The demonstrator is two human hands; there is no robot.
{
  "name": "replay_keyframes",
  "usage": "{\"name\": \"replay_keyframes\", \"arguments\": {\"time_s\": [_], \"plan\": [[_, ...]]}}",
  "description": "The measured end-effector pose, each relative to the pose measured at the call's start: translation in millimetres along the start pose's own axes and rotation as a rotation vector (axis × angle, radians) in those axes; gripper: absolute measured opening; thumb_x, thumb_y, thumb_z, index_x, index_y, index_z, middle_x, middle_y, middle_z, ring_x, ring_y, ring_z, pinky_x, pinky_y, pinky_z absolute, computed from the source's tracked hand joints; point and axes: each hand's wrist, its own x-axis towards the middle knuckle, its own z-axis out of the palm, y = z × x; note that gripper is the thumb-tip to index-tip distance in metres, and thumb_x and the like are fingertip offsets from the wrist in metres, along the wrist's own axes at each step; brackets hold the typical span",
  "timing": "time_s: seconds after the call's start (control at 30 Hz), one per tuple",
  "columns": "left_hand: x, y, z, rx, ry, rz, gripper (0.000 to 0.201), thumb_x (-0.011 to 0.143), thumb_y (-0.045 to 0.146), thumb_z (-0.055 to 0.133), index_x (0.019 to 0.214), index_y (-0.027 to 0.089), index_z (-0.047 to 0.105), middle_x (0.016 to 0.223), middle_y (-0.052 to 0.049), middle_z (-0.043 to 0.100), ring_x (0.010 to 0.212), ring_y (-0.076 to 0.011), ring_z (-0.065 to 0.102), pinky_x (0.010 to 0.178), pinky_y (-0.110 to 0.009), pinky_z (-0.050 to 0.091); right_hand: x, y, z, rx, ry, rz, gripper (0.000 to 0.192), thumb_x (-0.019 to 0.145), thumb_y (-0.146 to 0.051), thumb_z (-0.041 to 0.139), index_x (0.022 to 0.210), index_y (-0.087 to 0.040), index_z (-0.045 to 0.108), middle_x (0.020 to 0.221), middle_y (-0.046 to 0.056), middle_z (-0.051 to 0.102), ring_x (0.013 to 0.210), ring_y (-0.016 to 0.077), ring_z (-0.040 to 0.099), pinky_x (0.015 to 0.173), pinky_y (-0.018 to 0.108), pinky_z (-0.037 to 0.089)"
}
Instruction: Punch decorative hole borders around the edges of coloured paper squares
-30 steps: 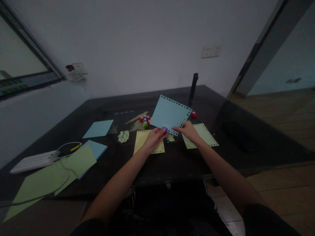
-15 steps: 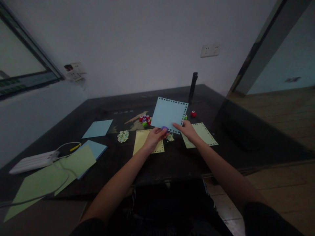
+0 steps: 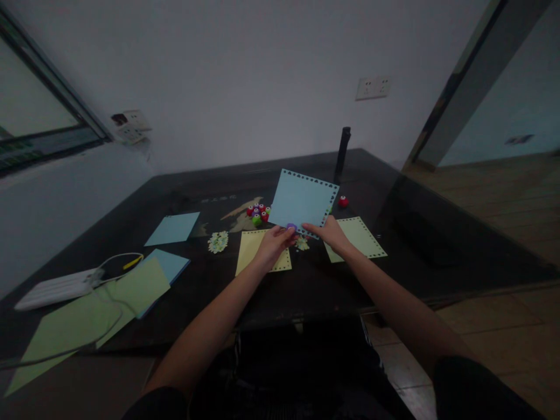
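Note:
A light blue paper sheet with punched holes along its edges is held up above the dark table. My right hand grips its near edge. My left hand holds a small purple punch clamped on that same edge, close to the right hand. Beneath the hands lie a yellow punched sheet and a pale green punched sheet, with a small heap of paper cut-outs between them.
A cluster of red, purple and green punches sits behind the left hand, and a lone red punch lies to the right. Another cut-out pile, blue sheets, a green sheet, a white power strip and a black post are on the table.
The blue sheet has turned between my hands from a slanted diamond to nearly square. My right hand slid left along the near edge toward the punch.

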Motion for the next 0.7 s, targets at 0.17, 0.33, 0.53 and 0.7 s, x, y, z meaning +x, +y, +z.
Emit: {"name": "replay_keyframes", "arguments": {"time_s": [0.17, 0.33, 0.53, 0.7], "plan": [[0.7, 1.0, -0.6, 0.018, 0.008, -0.003, 0.032, 0.060, 0.031, 0.080, 0.082, 0.012, 0.065, 0.076, -0.003, 0.066, 0.067, -0.0110, 0.062, 0.061, -0.022, 0.045, -0.3, -1.8, -0.9, 0.016, -0.008, -0.001, 0.030, 0.061, -0.035, 0.073, 0.082, -0.015, 0.064, 0.080, 0.007, 0.070, 0.071, 0.0213, 0.064, 0.065, 0.035, 0.053], [1.3, 0.9, -1.3, 0.044, 0.013, 0.000, 0.033, 0.060, 0.032, 0.080, 0.082, 0.013, 0.065, 0.080, -0.005, 0.067, 0.068, -0.0121, 0.063, 0.062, -0.023, 0.045, -1.1, -5.7, -1.8, 0.025, -0.007, -0.009, 0.033, 0.062, -0.033, 0.073, 0.088, -0.015, 0.063, 0.086, 0.008, 0.070, 0.076, 0.0224, 0.065, 0.070, 0.038, 0.054], [0.2, 1.2, -2.2, 0.075, 0.021, 0.014, 0.032, 0.062, 0.034, 0.078, 0.084, 0.013, 0.065, 0.086, -0.007, 0.068, 0.078, -0.0157, 0.064, 0.068, -0.026, 0.046, -3.0, -9.1, -1.8, 0.012, -0.017, -0.003, 0.030, 0.063, -0.031, 0.073, 0.087, -0.015, 0.064, 0.084, 0.010, 0.070, 0.081, 0.0251, 0.065, 0.073, 0.039, 0.053], [-0.2, 0.9, -1.4, 0.069, 0.016, 0.033, 0.033, 0.062, 0.034, 0.078, 0.084, 0.014, 0.066, 0.092, -0.008, 0.067, 0.083, -0.0164, 0.062, 0.072, -0.027, 0.047, -2.8, -7.9, -1.8, 0.003, -0.020, -0.002, 0.031, 0.064, -0.032, 0.073, 0.088, -0.014, 0.064, 0.086, 0.010, 0.070, 0.082, 0.0251, 0.065, 0.074, 0.039, 0.054]]}}
